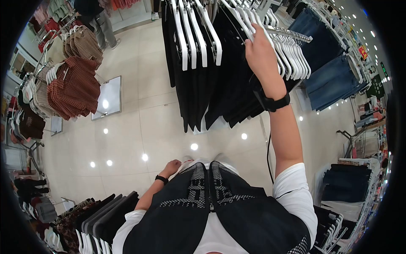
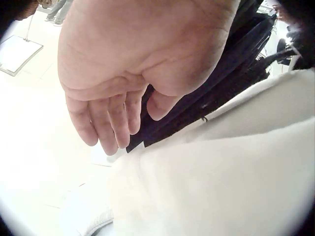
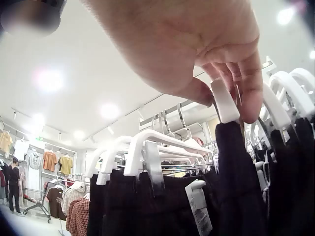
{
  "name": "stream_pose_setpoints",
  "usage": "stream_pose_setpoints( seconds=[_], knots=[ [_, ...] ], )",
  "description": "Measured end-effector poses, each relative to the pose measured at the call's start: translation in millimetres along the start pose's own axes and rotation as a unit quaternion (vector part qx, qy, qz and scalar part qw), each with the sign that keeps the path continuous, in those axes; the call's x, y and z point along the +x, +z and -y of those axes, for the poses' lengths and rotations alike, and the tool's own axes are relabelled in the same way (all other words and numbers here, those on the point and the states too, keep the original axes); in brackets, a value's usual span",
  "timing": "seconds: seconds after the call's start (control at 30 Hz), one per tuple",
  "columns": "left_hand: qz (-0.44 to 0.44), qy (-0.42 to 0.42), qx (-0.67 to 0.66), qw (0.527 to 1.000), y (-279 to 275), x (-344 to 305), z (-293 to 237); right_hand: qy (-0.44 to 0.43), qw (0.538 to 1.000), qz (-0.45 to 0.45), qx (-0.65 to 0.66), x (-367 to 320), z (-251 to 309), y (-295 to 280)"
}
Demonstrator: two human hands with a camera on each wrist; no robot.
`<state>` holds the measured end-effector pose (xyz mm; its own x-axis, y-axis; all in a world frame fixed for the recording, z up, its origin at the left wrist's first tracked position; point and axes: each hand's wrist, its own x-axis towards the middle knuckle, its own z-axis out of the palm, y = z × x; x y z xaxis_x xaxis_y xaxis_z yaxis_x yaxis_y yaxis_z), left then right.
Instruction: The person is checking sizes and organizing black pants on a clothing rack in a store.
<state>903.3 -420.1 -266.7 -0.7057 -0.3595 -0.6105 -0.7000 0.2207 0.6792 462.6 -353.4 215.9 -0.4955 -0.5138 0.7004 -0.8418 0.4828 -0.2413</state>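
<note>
My right hand [image 1: 263,59] reaches forward to a clothes rack. In the right wrist view, its thumb and fingers pinch the end of a white hanger [image 3: 225,102], from which a dark garment [image 3: 237,172] hangs. Other white hangers [image 1: 192,36] with black garments [image 1: 190,97] stand to the left of this hand, parted from it by a gap. My left hand [image 1: 171,167] hangs low beside my body with its fingers loosely bent. Nothing is in its palm in the left wrist view, and white cloth [image 2: 206,172] lies just below it.
A metal rail [image 1: 289,34] with closely packed white hangers [image 1: 296,63] runs at the right. Denim garments [image 1: 334,82] hang beyond it. Checked red-brown clothes [image 1: 76,86] hang on a left rack. A person [image 1: 101,25] stands at the back. Dark garments [image 1: 110,213] hang near my left side.
</note>
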Motion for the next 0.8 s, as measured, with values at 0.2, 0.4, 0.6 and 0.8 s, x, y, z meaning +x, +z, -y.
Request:
stream_pose_setpoints(
  seconds=[0.2,0.4,0.6,0.8],
  knots=[
    [0.019,0.004,0.02,1.0,-16.7,-0.2,10.3,-0.066,0.994,-0.081,0.031,-19.8,32.8,-17.8],
    [0.045,0.008,0.029,0.999,-20.3,14.1,1.5,0.015,0.983,0.069,0.169,-12.7,63.4,10.7],
    [-0.015,0.009,-0.042,0.999,-23.1,36.4,-18.7,-0.004,0.998,0.032,-0.051,10.1,44.8,30.4],
    [-0.025,-0.029,-0.016,0.999,-36.8,53.3,-33.3,0.005,0.997,0.03,-0.072,32.0,43.5,56.7]
  ],
)
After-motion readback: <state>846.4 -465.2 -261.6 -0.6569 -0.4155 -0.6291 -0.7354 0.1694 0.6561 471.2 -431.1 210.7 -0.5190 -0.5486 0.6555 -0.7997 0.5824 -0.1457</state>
